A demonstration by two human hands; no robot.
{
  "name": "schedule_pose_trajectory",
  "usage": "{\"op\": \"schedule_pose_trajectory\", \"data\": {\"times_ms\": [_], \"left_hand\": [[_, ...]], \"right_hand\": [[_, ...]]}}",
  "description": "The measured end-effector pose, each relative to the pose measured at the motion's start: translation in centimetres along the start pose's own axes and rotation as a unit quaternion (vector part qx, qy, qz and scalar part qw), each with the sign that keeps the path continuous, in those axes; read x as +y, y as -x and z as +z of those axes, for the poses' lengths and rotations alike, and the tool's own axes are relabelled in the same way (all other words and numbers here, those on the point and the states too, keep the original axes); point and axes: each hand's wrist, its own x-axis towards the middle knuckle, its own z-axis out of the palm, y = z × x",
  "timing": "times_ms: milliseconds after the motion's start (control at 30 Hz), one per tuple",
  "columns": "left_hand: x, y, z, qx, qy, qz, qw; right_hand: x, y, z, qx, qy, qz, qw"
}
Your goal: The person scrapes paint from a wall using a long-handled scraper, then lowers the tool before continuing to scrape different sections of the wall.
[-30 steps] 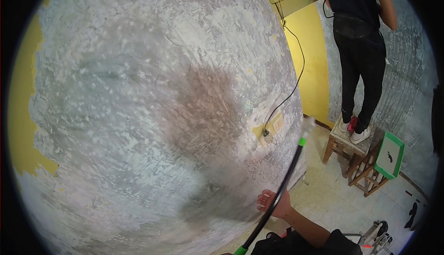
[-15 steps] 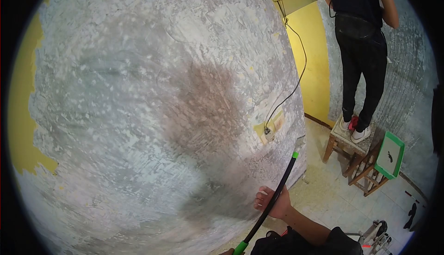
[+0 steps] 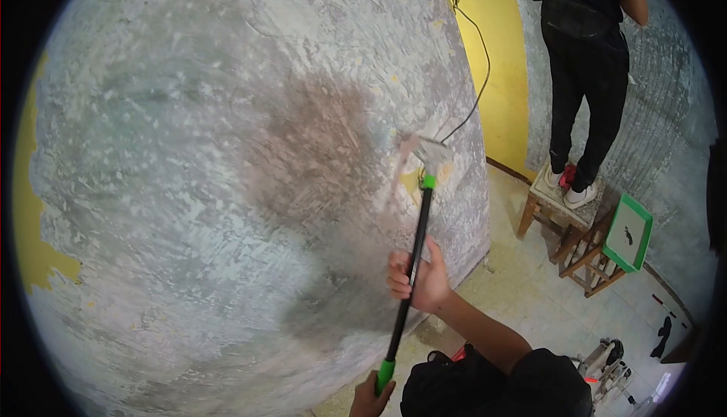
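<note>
A long-handled scraper point(image 3: 419, 237) with a black pole, green collars and a wide pale blade lies across my view, slanting up from the bottom. Its blade point(image 3: 432, 152) is at the wall point(image 3: 189, 205), just above the socket, and is somewhat blurred. My right hand point(image 3: 425, 277) holds the middle of the pole, palm towards me and fingers curled around it. At the lower edge of the view my left hand point(image 3: 371, 396) is closed on the green grip at the pole's bottom end. Grey-white, rough patches of coating cover the wall.
A yellowed socket point(image 3: 411, 184) with a dark cable point(image 3: 485, 76) is on the wall. To the right, another person point(image 3: 587, 61) stands on a wooden stool point(image 3: 559, 205) facing a wall. A green tray point(image 3: 628, 233) rests on a second stool. Tools point(image 3: 609, 364) lie on the tiled floor.
The scraper has moved up and left, its blade from below right of the socket to just above it. Both hands moved up with the pole; the left has come further into view.
</note>
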Motion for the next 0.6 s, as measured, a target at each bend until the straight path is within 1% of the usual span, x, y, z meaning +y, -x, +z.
{"op": "schedule_pose_trajectory", "data": {"times_ms": [33,67,100,133,233,333,433,533,600], "left_hand": [[0.9,-0.7,0.0,0.036,-0.038,0.024,0.998],[0.4,-1.6,0.2,0.063,-0.059,0.070,0.994],[0.1,-2.0,0.5,0.086,-0.059,0.060,0.993],[1.2,-2.8,0.5,0.110,-0.061,0.050,0.991],[1.5,-3.8,0.1,0.100,-0.106,0.008,0.989],[1.4,-4.2,0.3,0.129,-0.018,-0.063,0.989],[2.2,-4.6,0.3,0.147,0.023,-0.010,0.989],[0.3,-4.9,0.0,0.119,0.090,-0.021,0.989],[-0.5,-4.9,0.1,0.094,0.102,0.026,0.990]], "right_hand": [[-0.4,-0.7,1.0,-0.008,0.015,-0.002,1.000],[-0.8,-1.4,2.1,-0.018,0.031,-0.005,0.999],[-0.9,-1.9,2.8,-0.031,0.034,-0.019,0.999],[-1.1,-2.5,3.2,-0.029,0.039,-0.028,0.998],[-1.6,-3.7,3.9,-0.042,0.042,-0.055,0.997],[-1.9,-4.6,3.6,-0.021,0.063,-0.081,0.994],[-1.7,-4.5,3.4,-0.006,0.096,-0.110,0.989],[-1.9,-3.7,3.9,0.009,0.160,-0.133,0.978],[-2.3,-3.6,3.5,0.012,0.185,-0.142,0.972]]}}
